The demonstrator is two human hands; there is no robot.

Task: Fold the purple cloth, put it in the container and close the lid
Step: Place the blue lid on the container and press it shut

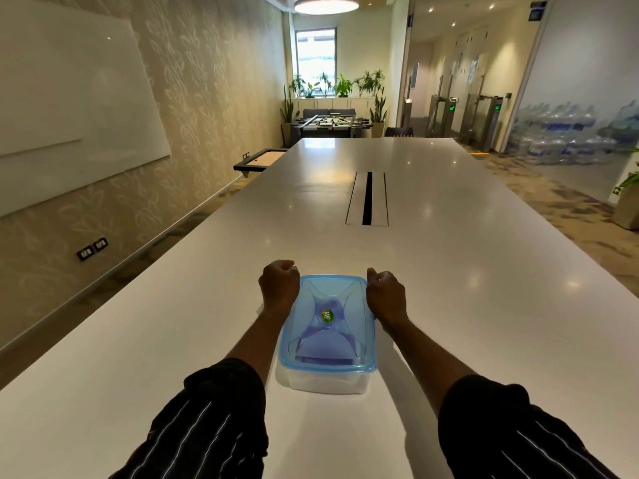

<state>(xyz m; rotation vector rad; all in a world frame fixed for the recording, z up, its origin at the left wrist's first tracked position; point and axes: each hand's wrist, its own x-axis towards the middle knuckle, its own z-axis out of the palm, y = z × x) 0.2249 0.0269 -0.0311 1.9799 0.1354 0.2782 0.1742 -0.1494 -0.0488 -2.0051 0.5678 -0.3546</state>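
Observation:
A clear plastic container [325, 383] stands on the white table [449, 271] right in front of me. Its translucent blue lid [359, 326] lies on top, with a round green sticker in the middle. Through the lid I see the folded purple cloth [320, 349] inside. My left hand [278, 286] rests against the lid's far left corner with fingers curled. My right hand [385, 295] is at the far right corner, fingers curled over the rim. Both hands touch the lid's edges.
A cable slot [367, 198] runs down the table's middle, farther away. A whiteboard [69, 108] hangs on the left wall. Plants and a foosball table [326, 124] stand at the room's far end. Stacked water bottles [567, 136] sit at the right.

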